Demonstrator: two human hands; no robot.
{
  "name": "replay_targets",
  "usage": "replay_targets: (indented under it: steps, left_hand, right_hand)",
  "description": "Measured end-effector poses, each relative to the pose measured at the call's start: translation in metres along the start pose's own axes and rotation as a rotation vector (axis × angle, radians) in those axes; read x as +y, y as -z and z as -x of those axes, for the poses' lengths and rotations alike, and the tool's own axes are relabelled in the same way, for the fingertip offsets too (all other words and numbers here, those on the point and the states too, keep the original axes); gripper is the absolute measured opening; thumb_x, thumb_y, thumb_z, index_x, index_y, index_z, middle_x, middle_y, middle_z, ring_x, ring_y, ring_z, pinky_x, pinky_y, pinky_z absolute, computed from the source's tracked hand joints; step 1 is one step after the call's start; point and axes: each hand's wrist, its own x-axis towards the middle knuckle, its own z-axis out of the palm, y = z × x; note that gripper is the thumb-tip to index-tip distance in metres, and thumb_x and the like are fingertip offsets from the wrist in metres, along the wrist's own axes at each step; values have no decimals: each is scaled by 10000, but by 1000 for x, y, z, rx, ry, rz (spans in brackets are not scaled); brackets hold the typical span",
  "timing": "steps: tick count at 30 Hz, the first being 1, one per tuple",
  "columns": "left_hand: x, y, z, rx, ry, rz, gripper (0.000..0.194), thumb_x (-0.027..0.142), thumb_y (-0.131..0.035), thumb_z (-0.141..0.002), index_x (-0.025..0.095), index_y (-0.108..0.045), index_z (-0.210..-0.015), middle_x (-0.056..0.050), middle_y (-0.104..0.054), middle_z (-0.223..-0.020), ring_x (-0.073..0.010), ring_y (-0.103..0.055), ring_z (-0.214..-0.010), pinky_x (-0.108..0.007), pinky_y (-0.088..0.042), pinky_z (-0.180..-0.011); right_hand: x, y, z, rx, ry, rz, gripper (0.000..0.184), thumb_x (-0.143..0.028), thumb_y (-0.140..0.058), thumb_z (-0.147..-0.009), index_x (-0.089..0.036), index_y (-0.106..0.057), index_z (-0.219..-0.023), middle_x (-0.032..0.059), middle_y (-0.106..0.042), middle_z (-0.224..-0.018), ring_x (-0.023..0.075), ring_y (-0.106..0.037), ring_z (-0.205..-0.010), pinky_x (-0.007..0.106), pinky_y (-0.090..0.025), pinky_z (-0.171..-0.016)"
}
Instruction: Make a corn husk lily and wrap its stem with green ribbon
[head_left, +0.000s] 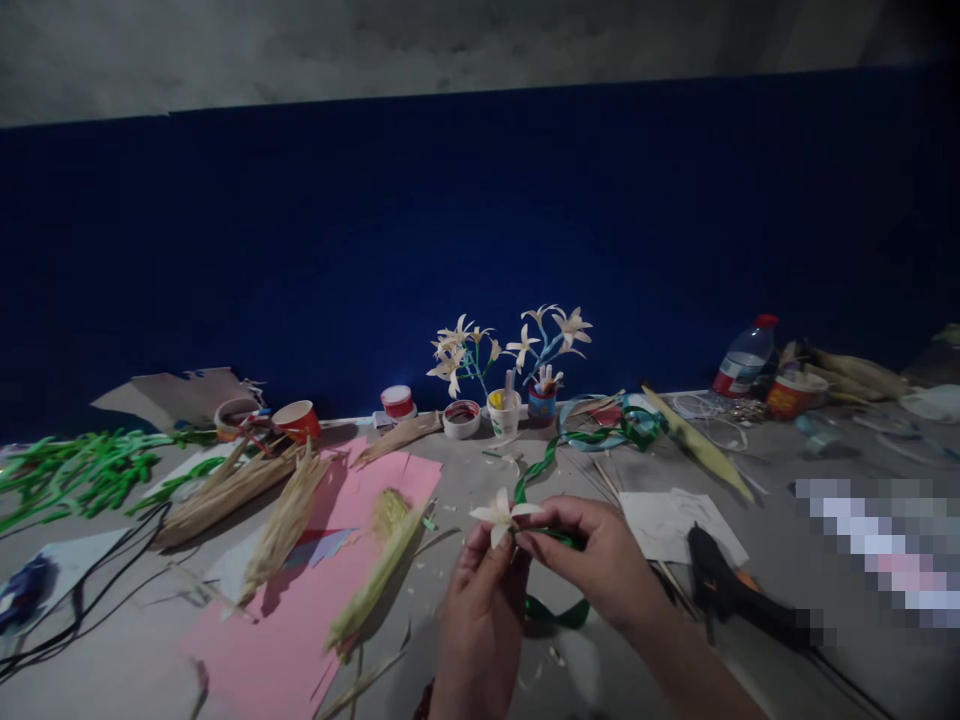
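A pale flower with pointed petals [501,512], seemingly made of corn husk, is pinched in my left hand [481,605], low in the middle of the view. The fingers of my right hand [604,555] are closed at the flower's base on a shiny green ribbon [534,476]. This ribbon runs up and back to a loose coil [642,428], and another loop [556,612] hangs below my hands. Both sets of fingertips nearly meet, and the flower's stem is hidden behind them.
Finished flowers [454,350] stand in cups along the blue wall [480,220]. Pink paper [259,640] and dry husks [289,520] lie left, with green twisted stems [94,470] beyond. To the right are a black glue gun [731,590], white paper [679,522] and a bottle [746,357].
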Motion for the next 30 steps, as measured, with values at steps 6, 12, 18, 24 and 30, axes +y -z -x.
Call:
replay_targets:
  steps: [6,12,18,24,30]
  left_hand:
    - [1,0,-2,5,61,34,289,162,-903,-518,172,-748,-762,-41,-784,-774,-133,-714,-733,-221,-567,-742]
    - [3,-3,4,70,62,10,281,146,-910,-495,177,-738,-716,-22,-775,-767,-114,-711,-705,-170,-556,-672]
    - [8,2,3,-60,44,-105,208,143,-852,-613,162,-740,-787,-36,-767,-822,-131,-708,-792,-192,-547,-758]
    - [11,5,0,-34,74,-125,247,164,-881,-557,161,-754,-769,-35,-768,-776,-135,-705,-766,-190,-540,-746]
    - [10,6,-3,-134,40,-141,179,193,-879,-573,158,-758,-701,-34,-771,-793,-135,-692,-813,-206,-522,-809]
  right_hand:
    - [-3,0,-1,11,38,47,93,-237,-660,-737,-177,-656,-665,-10,-678,-621,152,-607,-608,235,-459,-577]
    - [-5,-5,1,29,98,118,93,-236,-605,-751,-171,-667,-727,36,-733,-723,194,-656,-700,259,-495,-641]
    - [-2,-3,2,25,144,225,94,-205,-589,-765,-165,-674,-755,61,-739,-767,222,-672,-744,280,-487,-662]
    - [-8,2,5,-17,162,244,85,-188,-600,-775,-178,-684,-762,14,-704,-700,173,-635,-676,241,-459,-631]
    - [-8,4,2,-23,118,161,105,-264,-617,-762,-175,-620,-706,-12,-617,-641,139,-545,-611,220,-426,-577]
